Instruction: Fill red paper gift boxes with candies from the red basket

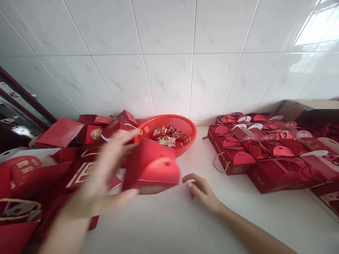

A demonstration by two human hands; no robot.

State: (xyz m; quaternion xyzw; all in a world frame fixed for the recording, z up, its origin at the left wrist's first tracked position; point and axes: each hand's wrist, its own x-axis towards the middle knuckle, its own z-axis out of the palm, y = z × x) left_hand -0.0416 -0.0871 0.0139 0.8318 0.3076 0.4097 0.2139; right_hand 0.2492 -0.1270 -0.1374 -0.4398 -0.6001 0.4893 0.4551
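Observation:
My left hand (106,180), smeared by motion, grips a red gift box (156,169) by its left side, thumb below and fingers above. The box is held over the white counter, tilted, with a rounded flap and a small hole facing right. Just right of the box, my right hand (200,190) hovers low over the counter with its fingers loosely bent and apart, holding nothing. Behind the box is a red plastic basket (185,123) with wrapped candies (166,135) inside, its left front partly hidden by the box and my left hand.
Red boxes and bags (59,132) crowd the left side, some with rope handles. Rows of red gift boxes (233,155) with cords stand on the right. A cardboard box (304,106) is at the far right. A tiled wall (169,81) closes off the back of the counter (172,225).

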